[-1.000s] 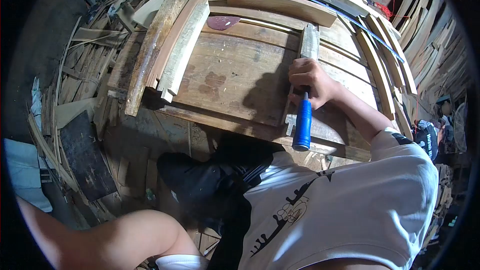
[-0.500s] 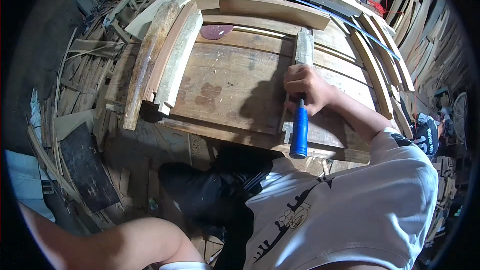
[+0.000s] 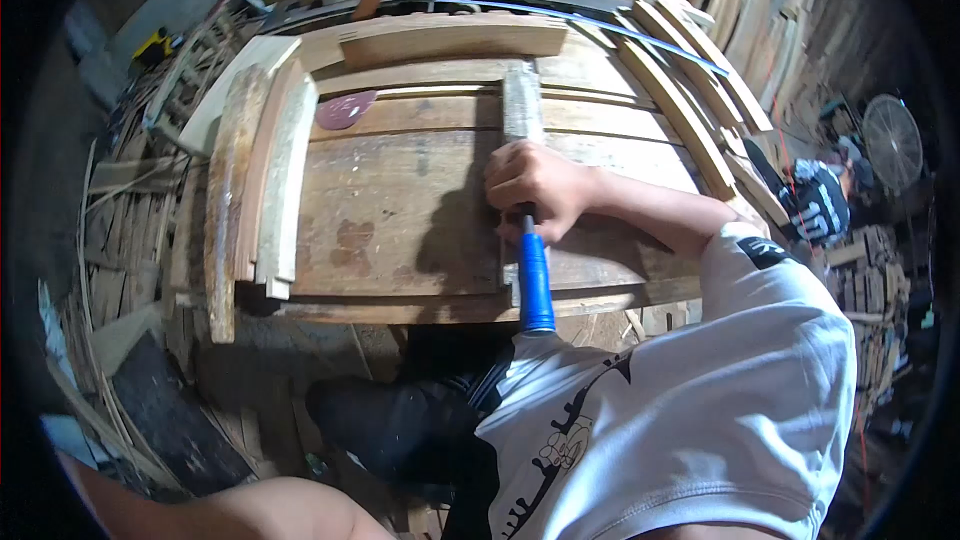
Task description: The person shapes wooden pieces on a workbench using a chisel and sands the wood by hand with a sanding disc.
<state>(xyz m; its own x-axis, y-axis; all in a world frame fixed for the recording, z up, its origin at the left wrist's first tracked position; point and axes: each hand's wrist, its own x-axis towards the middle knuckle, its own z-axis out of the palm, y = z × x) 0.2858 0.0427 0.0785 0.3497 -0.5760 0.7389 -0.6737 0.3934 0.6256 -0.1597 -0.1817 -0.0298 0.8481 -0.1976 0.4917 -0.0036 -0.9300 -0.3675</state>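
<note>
My right hand [image 3: 540, 188] is closed around the metal shank of a tool with a blue handle [image 3: 536, 285], whose handle points toward my body. The hand rests on a narrow grey wooden bar [image 3: 521, 105] lying across the wooden bench [image 3: 400, 210]; the tool's tip is hidden under the fingers. Only my bare left arm shows at the lower left; my left hand is outside the view. Left on the bench, a pale notched piece [image 3: 289, 180] lies beside a reddish strip [image 3: 265, 180] and a rough, bark-edged piece [image 3: 232, 200].
A dark red disc [image 3: 345, 110] and a thick board [image 3: 452, 41] lie toward the bench's far side. Long strips [image 3: 675, 105] and a blue rule [image 3: 600, 23] are at the right. Another person [image 3: 820, 200] is at the far right, near a fan [image 3: 892, 143].
The camera view has turned, so the bench and my right hand appear further left. My right hand keeps its grip on the tool at about the same place along the bar.
</note>
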